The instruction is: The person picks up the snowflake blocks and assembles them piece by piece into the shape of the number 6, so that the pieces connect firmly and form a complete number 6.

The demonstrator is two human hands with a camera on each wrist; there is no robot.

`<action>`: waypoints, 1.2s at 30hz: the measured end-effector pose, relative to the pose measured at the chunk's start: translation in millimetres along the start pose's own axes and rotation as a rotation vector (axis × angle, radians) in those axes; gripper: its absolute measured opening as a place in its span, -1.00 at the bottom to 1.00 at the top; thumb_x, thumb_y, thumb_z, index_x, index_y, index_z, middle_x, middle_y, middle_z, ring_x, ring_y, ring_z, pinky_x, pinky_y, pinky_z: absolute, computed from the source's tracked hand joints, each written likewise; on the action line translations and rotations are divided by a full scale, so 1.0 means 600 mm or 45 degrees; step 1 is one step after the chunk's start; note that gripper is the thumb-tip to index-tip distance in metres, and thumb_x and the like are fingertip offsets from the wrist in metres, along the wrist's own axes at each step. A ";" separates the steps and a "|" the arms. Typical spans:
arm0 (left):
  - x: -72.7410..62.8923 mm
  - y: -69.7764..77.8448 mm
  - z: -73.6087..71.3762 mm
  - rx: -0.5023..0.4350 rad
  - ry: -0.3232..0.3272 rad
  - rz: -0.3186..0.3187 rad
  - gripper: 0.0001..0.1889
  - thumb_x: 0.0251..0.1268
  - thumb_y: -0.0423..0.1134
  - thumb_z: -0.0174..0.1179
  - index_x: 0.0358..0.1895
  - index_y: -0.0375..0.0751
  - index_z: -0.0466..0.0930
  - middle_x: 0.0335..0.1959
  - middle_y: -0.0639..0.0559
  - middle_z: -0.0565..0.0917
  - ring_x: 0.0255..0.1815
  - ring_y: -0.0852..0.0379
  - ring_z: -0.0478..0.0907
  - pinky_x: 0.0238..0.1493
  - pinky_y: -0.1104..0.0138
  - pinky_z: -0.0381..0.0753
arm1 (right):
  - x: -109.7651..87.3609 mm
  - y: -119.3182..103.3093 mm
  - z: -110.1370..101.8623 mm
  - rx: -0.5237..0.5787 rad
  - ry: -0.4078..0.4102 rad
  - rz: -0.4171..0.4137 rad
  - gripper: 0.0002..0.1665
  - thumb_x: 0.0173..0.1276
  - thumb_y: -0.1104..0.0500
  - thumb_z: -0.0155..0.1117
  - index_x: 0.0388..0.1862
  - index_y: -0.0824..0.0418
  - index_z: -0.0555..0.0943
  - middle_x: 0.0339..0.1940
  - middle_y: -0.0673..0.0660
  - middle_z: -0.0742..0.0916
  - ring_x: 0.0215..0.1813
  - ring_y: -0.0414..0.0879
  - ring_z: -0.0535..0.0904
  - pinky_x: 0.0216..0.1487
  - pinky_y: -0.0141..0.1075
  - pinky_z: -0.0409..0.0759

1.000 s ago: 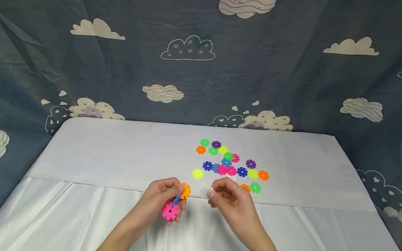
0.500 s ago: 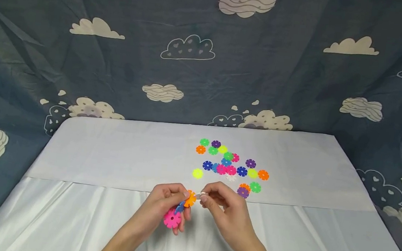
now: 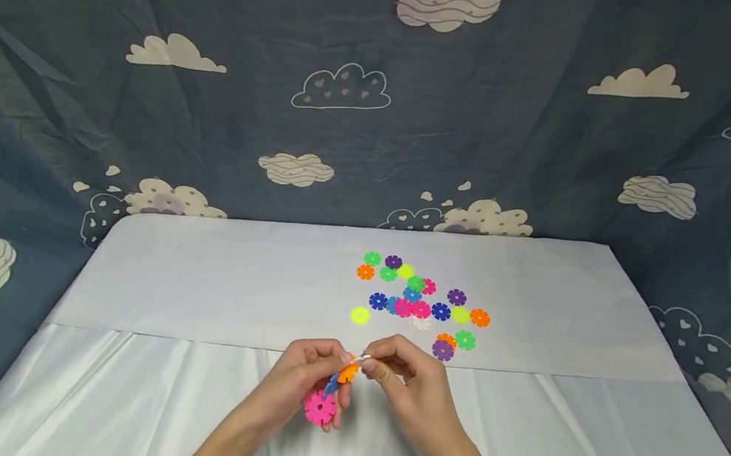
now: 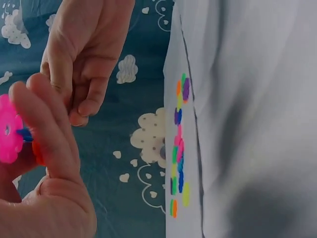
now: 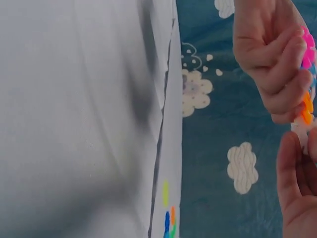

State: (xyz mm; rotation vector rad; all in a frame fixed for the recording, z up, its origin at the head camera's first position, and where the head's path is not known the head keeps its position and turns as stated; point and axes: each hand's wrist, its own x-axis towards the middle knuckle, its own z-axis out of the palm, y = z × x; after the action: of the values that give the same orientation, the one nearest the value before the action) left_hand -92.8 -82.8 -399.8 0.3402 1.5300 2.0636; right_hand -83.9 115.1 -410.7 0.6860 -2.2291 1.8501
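Observation:
My left hand (image 3: 306, 374) pinches a short chain of notched plastic discs by its orange disc (image 3: 348, 372). Below that hangs a blue disc (image 3: 332, 384), seen nearly edge-on, and then a pink disc (image 3: 320, 407) at the lower end. Between the thumb and index finger of my right hand (image 3: 412, 385) is a white disc (image 5: 300, 131), its edge against the orange one. How deeply the two notches sit in each other is too small to tell. In the left wrist view the fingers hide most of the orange disc.
Loose discs in several colours lie on the white tablecloth (image 3: 200, 277) beyond my hands, among them a yellow disc (image 3: 360, 315) and a purple disc (image 3: 442, 350) overlapping an orange one. A dark cloud-patterned cloth (image 3: 347, 144) hangs behind the table.
My right hand has brought the white disc left to the orange disc, and the two now touch. My left hand has shifted slightly right and down with the chain.

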 end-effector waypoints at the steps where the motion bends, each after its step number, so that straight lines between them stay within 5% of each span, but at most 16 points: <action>1: 0.001 -0.001 -0.001 0.007 -0.005 -0.003 -0.72 0.51 -0.23 0.02 -0.31 -0.44 0.47 -0.60 -0.09 0.61 -0.71 0.09 0.60 -0.64 0.33 0.58 | 0.000 0.001 -0.002 0.006 -0.012 0.028 -0.86 0.32 0.29 0.34 -0.20 0.08 0.64 -0.27 0.05 0.72 -0.25 -0.09 0.67 -0.10 -0.24 0.66; 11: 0.006 -0.002 -0.012 0.144 0.125 -0.047 -0.73 0.50 -0.23 0.05 -0.32 -0.41 0.47 -0.58 -0.10 0.60 -0.61 0.05 0.62 -0.49 0.34 0.62 | 0.023 0.025 -0.079 -0.109 -0.035 0.393 -0.64 0.31 0.32 0.36 0.07 0.08 0.65 -0.08 0.14 0.71 -0.11 -0.05 0.69 -0.09 -0.28 0.66; 17: 0.006 0.000 -0.017 0.199 0.100 -0.047 -0.71 0.49 -0.20 0.05 -0.30 -0.41 0.50 -0.56 -0.11 0.62 -0.58 0.06 0.62 -0.47 0.37 0.60 | 0.031 0.052 -0.140 -0.410 -0.049 0.455 -0.69 0.37 0.28 0.32 0.08 0.12 0.66 -0.08 0.06 0.74 -0.06 -0.08 0.66 -0.05 -0.26 0.64; 21: 0.004 0.000 -0.018 0.199 0.125 -0.054 -0.70 0.49 -0.19 0.06 -0.31 -0.41 0.49 -0.56 -0.10 0.62 -0.57 0.05 0.63 -0.46 0.37 0.58 | 0.032 0.067 -0.165 -0.605 -0.170 0.542 -0.65 0.35 0.29 0.33 0.11 0.14 0.66 -0.05 0.02 0.74 0.01 -0.03 0.61 -0.05 -0.19 0.64; 27: 0.002 -0.002 -0.016 0.261 0.111 -0.088 -0.70 0.48 -0.14 0.09 -0.30 -0.36 0.51 -0.53 -0.12 0.64 -0.51 0.05 0.59 -0.41 0.36 0.53 | 0.030 0.088 -0.177 -0.669 -0.284 0.624 -0.64 0.31 0.35 0.31 0.08 0.14 0.68 -0.02 0.06 0.72 0.04 0.03 0.57 -0.04 -0.16 0.64; 36: 0.003 -0.005 -0.011 0.364 0.062 -0.119 -0.72 0.48 -0.09 0.07 -0.26 -0.28 0.55 -0.47 -0.12 0.68 -0.43 0.08 0.51 -0.37 0.35 0.45 | 0.022 0.103 -0.189 -0.669 -0.348 0.583 -0.59 0.21 0.43 0.36 0.03 0.14 0.70 -0.06 0.07 0.68 -0.12 -0.02 0.48 -0.13 -0.19 0.54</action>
State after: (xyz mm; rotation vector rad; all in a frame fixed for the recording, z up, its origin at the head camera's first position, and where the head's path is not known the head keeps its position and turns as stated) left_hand -96.8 -86.7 -404.8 0.3187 1.8393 1.7950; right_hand -141.4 228.8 -435.5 0.3645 -3.0821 1.2543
